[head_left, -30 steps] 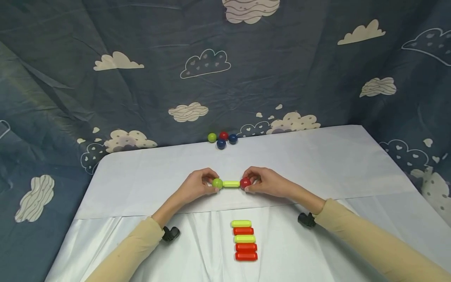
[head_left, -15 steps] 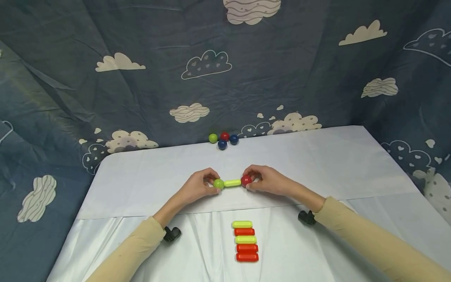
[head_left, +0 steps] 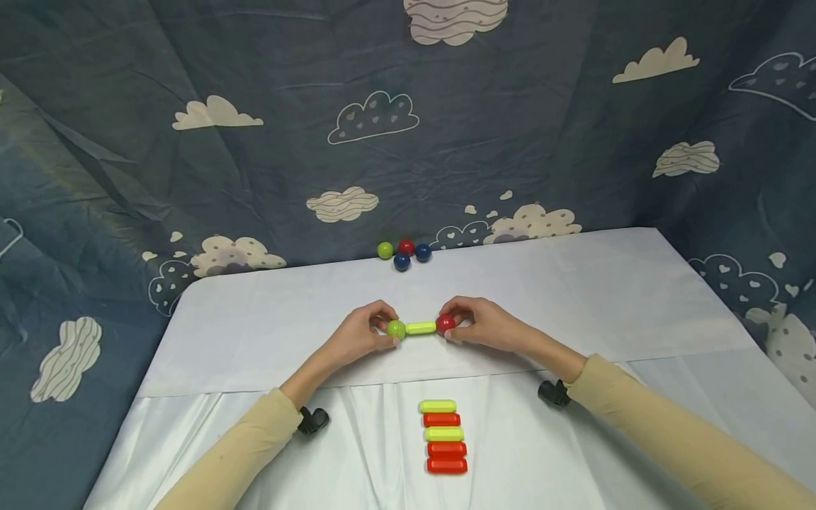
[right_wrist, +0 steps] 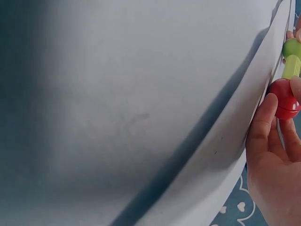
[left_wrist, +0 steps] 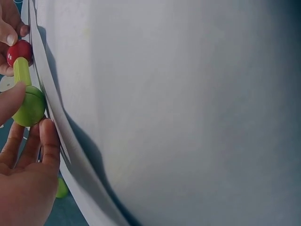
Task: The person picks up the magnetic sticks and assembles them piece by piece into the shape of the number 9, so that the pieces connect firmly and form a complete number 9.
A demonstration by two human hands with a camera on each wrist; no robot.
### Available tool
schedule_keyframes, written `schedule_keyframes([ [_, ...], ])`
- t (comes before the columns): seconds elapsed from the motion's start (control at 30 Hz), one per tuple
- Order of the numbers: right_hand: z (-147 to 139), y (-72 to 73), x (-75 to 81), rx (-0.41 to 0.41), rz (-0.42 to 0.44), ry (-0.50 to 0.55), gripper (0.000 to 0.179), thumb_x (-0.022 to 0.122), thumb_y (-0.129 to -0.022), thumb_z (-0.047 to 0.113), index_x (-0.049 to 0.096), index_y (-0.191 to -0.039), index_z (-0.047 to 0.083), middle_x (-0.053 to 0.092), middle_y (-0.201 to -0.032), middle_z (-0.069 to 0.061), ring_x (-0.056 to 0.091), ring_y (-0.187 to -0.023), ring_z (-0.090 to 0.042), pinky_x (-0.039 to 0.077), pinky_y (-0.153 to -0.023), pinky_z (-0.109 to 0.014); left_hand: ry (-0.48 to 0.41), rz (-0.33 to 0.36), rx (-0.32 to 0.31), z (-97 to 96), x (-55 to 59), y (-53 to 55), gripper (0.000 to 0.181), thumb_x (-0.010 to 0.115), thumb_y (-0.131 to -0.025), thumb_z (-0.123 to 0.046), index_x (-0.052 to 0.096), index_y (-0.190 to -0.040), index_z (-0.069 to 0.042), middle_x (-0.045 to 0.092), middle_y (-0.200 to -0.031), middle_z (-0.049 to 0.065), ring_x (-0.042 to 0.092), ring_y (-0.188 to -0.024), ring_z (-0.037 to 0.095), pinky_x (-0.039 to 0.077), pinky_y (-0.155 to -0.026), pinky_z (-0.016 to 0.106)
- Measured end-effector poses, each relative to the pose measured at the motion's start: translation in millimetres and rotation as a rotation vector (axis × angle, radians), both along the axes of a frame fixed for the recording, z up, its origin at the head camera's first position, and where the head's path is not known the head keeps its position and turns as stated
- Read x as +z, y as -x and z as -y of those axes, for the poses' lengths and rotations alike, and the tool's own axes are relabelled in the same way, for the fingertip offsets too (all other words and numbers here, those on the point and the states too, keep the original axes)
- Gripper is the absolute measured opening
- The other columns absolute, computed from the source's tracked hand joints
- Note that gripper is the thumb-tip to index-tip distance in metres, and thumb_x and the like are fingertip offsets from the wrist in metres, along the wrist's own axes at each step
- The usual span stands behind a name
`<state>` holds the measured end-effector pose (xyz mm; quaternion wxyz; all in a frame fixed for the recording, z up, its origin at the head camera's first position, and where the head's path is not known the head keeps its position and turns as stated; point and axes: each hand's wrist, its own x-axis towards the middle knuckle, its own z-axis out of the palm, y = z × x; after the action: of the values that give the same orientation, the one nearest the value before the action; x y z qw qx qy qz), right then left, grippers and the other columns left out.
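Observation:
My left hand (head_left: 362, 333) pinches a green ball (head_left: 396, 329) between thumb and fingers. A red ball (head_left: 445, 324) is pinched the same way by my right hand (head_left: 482, 324). Between the two balls runs a short yellow-green rod (head_left: 421, 328), its ends meeting both of them, so the three lie in one line. In the left wrist view the ridged rod (left_wrist: 21, 71) joins the green ball (left_wrist: 31, 107), which shows a seam. The right wrist view has thumb and fingers round the red ball (right_wrist: 283, 99).
Toward me, a column of several red and yellow-green rods (head_left: 444, 433) lies on the white cloth (head_left: 255, 340). At the back edge sit a green ball (head_left: 385, 250), a red ball (head_left: 406, 246) and two blue balls (head_left: 401, 262). Behind hangs a dark cloud-patterned curtain (head_left: 268, 177).
Both hands, with the balls and rod between them, have shifted very slightly away from me. The rod tilted a little, right end higher in view. The loose balls and rods stay put.

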<state>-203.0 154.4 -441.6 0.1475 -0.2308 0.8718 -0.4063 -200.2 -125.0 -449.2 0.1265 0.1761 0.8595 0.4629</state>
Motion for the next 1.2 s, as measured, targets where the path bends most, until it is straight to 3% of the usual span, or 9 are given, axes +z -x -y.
schedule_keyframes([
  [1.2, -0.8, 2.0, -5.0, -0.006, -0.005, -0.01, 0.034, 0.076, -0.087, 0.017, 0.064, -0.119, 0.014, 0.064, -0.102, 0.003, 0.056, -0.096, -0.019, 0.048, -0.088, -0.034, 0.025, 0.021, 0.014, -1.0, 3.2, -0.5, 0.035, 0.081, -0.08, -0.007, 0.063, -0.109, -0.015, 0.062, -0.101, -0.002, 0.056, -0.092, 0.017, 0.046, -0.078, 0.033],
])
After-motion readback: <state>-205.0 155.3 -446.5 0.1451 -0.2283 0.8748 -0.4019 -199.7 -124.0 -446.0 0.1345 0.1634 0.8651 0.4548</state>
